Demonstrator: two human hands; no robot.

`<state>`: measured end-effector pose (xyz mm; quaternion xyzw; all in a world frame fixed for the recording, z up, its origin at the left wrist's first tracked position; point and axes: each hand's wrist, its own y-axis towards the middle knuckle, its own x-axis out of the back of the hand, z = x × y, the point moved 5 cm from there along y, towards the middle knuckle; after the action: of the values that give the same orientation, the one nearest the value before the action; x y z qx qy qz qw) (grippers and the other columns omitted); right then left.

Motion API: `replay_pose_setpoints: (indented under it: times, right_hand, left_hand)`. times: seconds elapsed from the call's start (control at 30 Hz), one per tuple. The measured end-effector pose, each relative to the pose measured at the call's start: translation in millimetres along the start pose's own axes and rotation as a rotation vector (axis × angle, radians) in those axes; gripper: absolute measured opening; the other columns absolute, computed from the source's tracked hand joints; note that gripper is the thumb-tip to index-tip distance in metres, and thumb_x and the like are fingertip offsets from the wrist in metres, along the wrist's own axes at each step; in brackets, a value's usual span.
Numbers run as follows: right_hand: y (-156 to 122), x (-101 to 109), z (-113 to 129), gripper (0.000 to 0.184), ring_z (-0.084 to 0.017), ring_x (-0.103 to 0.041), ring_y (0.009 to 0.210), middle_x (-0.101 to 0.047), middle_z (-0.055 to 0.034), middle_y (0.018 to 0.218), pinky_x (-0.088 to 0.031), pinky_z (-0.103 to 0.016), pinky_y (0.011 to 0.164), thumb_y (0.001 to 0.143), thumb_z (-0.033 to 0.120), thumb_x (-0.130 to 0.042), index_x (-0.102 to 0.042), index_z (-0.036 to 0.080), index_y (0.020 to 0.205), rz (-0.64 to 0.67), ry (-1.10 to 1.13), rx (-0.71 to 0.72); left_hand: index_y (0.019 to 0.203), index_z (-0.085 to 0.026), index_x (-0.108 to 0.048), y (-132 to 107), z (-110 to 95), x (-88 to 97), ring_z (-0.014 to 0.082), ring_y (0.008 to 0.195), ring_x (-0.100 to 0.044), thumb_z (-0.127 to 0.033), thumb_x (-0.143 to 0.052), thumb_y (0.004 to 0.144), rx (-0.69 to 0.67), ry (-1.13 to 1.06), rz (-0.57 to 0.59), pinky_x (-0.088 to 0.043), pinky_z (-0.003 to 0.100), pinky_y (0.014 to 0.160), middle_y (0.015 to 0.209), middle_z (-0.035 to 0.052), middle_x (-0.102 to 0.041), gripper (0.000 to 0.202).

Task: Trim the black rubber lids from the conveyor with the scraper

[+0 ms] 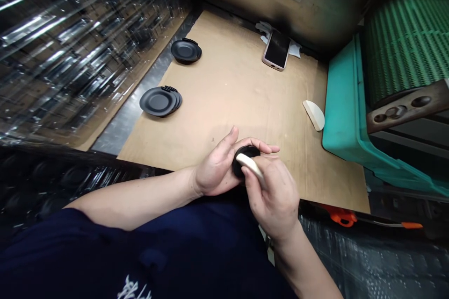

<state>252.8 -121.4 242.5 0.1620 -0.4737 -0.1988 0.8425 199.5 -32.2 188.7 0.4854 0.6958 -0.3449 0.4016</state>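
My left hand [219, 166] cups a round black plastic lid [243, 156] from below and behind, its fingers curling around the rim. My right hand [271, 196] pinches a cream half-moon pad [250, 168] and presses it against the lid's face. Part of the lid is hidden by both hands. Both hands are over the near edge of a tan cardboard sheet [238, 88]. A matching cream half-moon pad [315, 115] lies on the sheet to the right. Farther off are a small stack of black lids [158, 101] and a single black lid [185, 50].
A phone [277, 49] in a pale pink case lies at the far edge of the sheet on a white cloth [277, 30]. A teal bin [345, 117] stands on the right. Stacked clear plastic trays [87, 46] fill the left. An orange-handled tool [340, 216] lies beyond the near right edge.
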Motion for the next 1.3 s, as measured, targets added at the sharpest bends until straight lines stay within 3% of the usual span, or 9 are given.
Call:
replay_pose_setpoints:
  times: [0.17, 0.37, 0.53, 0.77, 0.9, 1.0, 1.13, 1.3]
  right_hand:
    - [-2, -5, 2, 0.017, -0.020, -0.061, 0.077, -0.067, -0.0097, 0.088, -0.054, -0.035, 0.069, 0.093, 0.010, -0.062, -0.065, 0.010, 0.110, 0.087, 0.027, 0.023]
    - [9, -1, -5, 0.016, -0.021, -0.064, 0.085, -0.069, -0.0098, 0.092, -0.056, -0.037, 0.080, 0.095, 0.012, -0.061, -0.066, 0.012, 0.111, -0.069, -0.013, -0.038]
    - [-1, -10, 4, 0.021, -0.020, -0.063, 0.083, -0.069, -0.0105, 0.094, -0.055, -0.036, 0.075, 0.094, 0.009, -0.061, -0.064, 0.011, 0.115, 0.039, 0.043, -0.001]
    - [-15, -5, -8, 0.020, -0.018, -0.061, 0.079, -0.067, -0.0075, 0.088, -0.051, -0.033, 0.072, 0.096, 0.013, -0.061, -0.066, 0.013, 0.115, 0.073, -0.061, -0.065]
    - [-20, -1, -15, 0.015, -0.017, -0.059, 0.076, -0.065, -0.0051, 0.086, -0.050, -0.032, 0.070, 0.095, 0.014, -0.063, -0.066, 0.015, 0.110, -0.011, -0.156, -0.138]
    - [-23, -3, -6, 0.016, -0.017, -0.059, 0.075, -0.065, -0.0053, 0.085, -0.049, -0.032, 0.068, 0.095, 0.013, -0.063, -0.065, 0.013, 0.111, 0.027, -0.116, -0.090]
    - [-17, 2, -13, 0.017, -0.018, -0.058, 0.075, -0.065, -0.0060, 0.083, -0.049, -0.032, 0.068, 0.096, 0.015, -0.062, -0.067, 0.012, 0.112, 0.030, -0.177, -0.070]
    - [1, 12, -37, 0.019, -0.019, -0.059, 0.077, -0.068, -0.0064, 0.087, -0.049, -0.032, 0.071, 0.097, 0.019, -0.062, -0.067, 0.014, 0.114, -0.074, -0.290, -0.041]
  left_hand:
    - [0.104, -0.011, -0.070, 0, -1, 1.0, 0.0365, 0.137, -0.052, -0.070, -0.032, 0.098, -0.021, -0.010, -0.034, -0.031, 0.052, 0.120, 0.142, 0.0203, -0.059, 0.070]
    - [0.108, -0.015, -0.069, -1, 0, 0.4, 0.0350, 0.141, -0.048, -0.068, -0.028, 0.100, -0.019, 0.016, 0.000, -0.030, 0.053, 0.121, 0.141, 0.0168, -0.061, 0.068]
    - [0.104, -0.011, -0.070, 0, -3, 4.2, 0.0363, 0.136, -0.053, -0.068, -0.036, 0.099, -0.071, -0.007, -0.070, -0.031, 0.053, 0.121, 0.139, 0.0195, -0.062, 0.066]
    - [0.107, -0.016, -0.071, -1, -5, 2.4, 0.0323, 0.142, -0.049, -0.037, -0.057, 0.099, -0.150, 0.014, -0.095, -0.028, 0.050, 0.123, 0.141, 0.0133, -0.061, 0.026]
    - [0.104, -0.016, -0.071, -2, -4, 2.3, 0.0313, 0.144, -0.046, -0.036, -0.056, 0.100, -0.168, 0.004, -0.090, -0.026, 0.050, 0.124, 0.139, 0.0134, -0.063, 0.026]
    - [0.109, -0.015, -0.072, -2, -5, 3.0, 0.0315, 0.147, -0.043, -0.037, -0.054, 0.101, -0.168, 0.023, -0.095, -0.026, 0.049, 0.124, 0.142, 0.0145, -0.061, 0.029]
    - [0.123, -0.015, -0.071, -2, -2, 3.9, 0.0334, 0.148, -0.041, -0.038, -0.056, 0.099, -0.091, -0.012, -0.062, -0.027, 0.049, 0.124, 0.149, 0.0148, -0.056, 0.036]
    - [0.126, -0.012, -0.070, -1, 6, 7.9, 0.0311, 0.142, -0.049, -0.034, -0.056, 0.099, 0.061, -0.029, -0.063, -0.028, 0.046, 0.124, 0.136, 0.0161, -0.066, 0.038]
